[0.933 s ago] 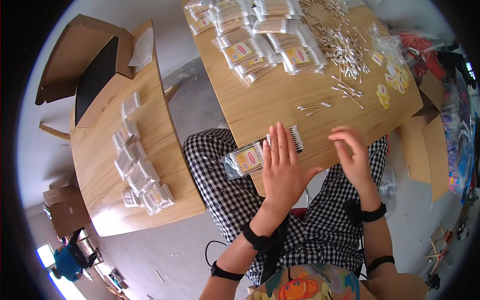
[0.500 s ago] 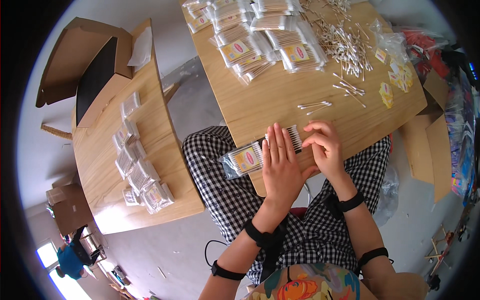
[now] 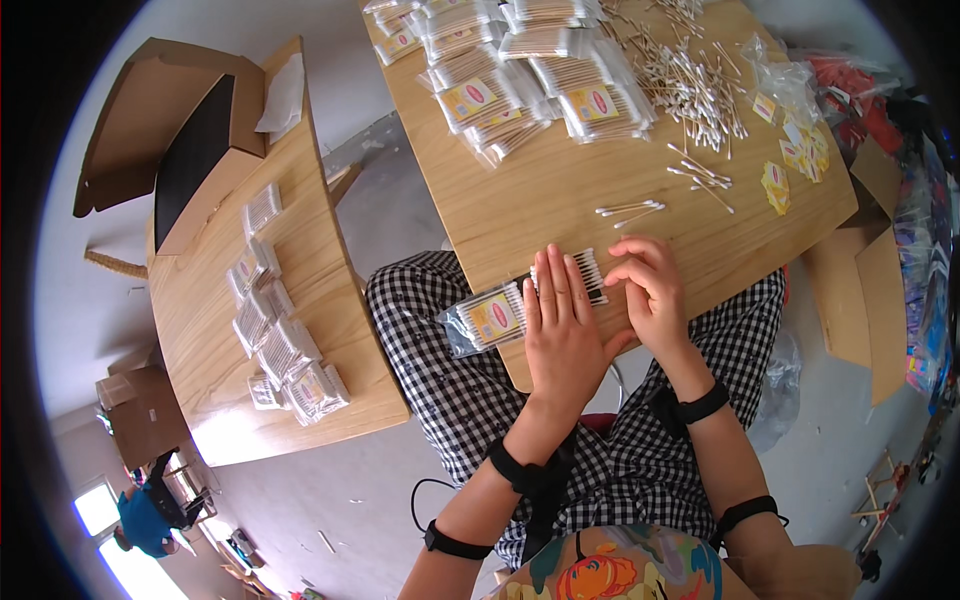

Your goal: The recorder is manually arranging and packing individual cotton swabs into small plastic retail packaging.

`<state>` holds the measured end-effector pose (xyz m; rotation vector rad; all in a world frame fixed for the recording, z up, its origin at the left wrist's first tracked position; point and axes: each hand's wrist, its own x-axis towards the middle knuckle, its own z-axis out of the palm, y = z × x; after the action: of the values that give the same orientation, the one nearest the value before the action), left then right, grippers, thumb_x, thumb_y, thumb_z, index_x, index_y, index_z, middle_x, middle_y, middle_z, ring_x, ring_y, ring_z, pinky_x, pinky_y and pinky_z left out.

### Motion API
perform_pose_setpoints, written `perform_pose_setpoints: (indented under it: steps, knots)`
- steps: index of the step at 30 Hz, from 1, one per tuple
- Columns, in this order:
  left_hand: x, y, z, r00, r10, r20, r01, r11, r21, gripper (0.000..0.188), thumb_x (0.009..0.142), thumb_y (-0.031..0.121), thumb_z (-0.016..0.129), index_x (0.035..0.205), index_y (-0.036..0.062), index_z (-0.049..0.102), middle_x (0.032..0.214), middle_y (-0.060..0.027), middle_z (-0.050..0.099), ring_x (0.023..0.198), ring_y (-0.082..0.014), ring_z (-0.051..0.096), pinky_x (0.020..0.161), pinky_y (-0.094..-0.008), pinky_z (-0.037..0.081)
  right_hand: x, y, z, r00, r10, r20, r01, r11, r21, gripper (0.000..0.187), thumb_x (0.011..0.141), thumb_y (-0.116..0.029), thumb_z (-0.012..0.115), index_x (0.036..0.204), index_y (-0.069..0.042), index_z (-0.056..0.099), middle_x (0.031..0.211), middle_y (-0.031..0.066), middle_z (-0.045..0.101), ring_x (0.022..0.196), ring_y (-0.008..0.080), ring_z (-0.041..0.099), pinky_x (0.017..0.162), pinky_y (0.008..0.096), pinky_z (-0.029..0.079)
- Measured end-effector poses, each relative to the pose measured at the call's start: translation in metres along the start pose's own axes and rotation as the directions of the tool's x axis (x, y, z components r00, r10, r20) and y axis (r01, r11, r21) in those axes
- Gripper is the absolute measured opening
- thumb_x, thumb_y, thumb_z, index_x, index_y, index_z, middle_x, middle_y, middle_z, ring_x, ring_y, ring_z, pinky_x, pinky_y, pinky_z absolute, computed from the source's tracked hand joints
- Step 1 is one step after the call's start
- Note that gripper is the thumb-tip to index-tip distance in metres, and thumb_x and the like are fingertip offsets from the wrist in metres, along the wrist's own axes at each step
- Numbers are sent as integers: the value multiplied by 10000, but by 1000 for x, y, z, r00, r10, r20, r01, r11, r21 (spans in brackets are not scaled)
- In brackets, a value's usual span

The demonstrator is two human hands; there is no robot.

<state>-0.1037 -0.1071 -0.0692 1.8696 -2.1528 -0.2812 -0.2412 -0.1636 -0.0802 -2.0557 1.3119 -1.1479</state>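
Note:
A row of white-tipped cotton swabs (image 3: 588,272) lies in a clear plastic bag with a yellow label card (image 3: 492,317) at its left part, on the table's near edge. My left hand (image 3: 562,330) rests flat across the middle of this pack, fingers stretched out and covering much of it. A dark strip shows among the swabs beside my fingers. At the pack's right end is my right hand (image 3: 650,295), its fingers loosely bent and apart, with nothing visible in them. Further up, a few loose swabs (image 3: 630,208) lie on the wood.
Filled swab packs (image 3: 590,95) are stacked at the far side, beside a heap of loose swabs (image 3: 695,95). Yellow label cards (image 3: 775,187) and clear bags (image 3: 780,85) lie at the right. A side table (image 3: 225,390) holds more packs (image 3: 285,345) and an open cardboard box (image 3: 215,170).
Almost nothing differs. My left hand stays flat on the pack, and my right fingers have shifted very slightly at its right end.

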Motion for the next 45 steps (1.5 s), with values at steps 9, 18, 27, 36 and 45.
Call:
perform_pose_setpoints:
  steps: [9,18,27,36,45]
  knots:
    - [0,0,0,1000,-1,-2,1,1000,-4,1136,764,676,661,1465,-161,348,1586,-344,262,1514,-450,216,1220,-551,203,1,-2,0,1000,-17,12,17,999,-28,234,742,166,553,755,-52,638,1055,80,639,1054,307,606,883,414,499]
    - [0,-1,0,1000,-4,1,4,1000,-7,1113,780,657,663,1461,-167,352,1581,-347,273,1511,-453,224,1220,-555,199,-1,-2,1,999,39,3,-39,999,4,259,746,162,542,817,-58,660,1113,90,638,1077,316,597,903,420,492]
    - [0,0,0,1000,-30,-3,30,999,26,1106,755,666,678,1471,-125,384,1596,-302,290,1520,-410,233,1236,-517,195,1,-1,0,998,-31,57,35,996,-81,280,760,150,553,886,-64,683,1164,91,632,1096,321,591,919,426,486]
    - [1,1,0,999,-32,4,32,999,17,1094,772,655,675,1480,-122,373,1604,-299,274,1526,-408,218,1241,-512,175,4,-3,2,999,-6,35,10,995,-96,258,795,113,587,946,-72,683,1185,95,628,1124,326,589,932,435,481]
    - [1,1,1,999,-34,-1,34,999,24,1096,779,660,666,1483,-124,366,1603,-301,275,1525,-409,220,1240,-510,179,5,-5,0,998,-27,61,35,991,-127,243,794,105,590,934,-74,677,1202,97,618,1124,332,584,936,445,478]
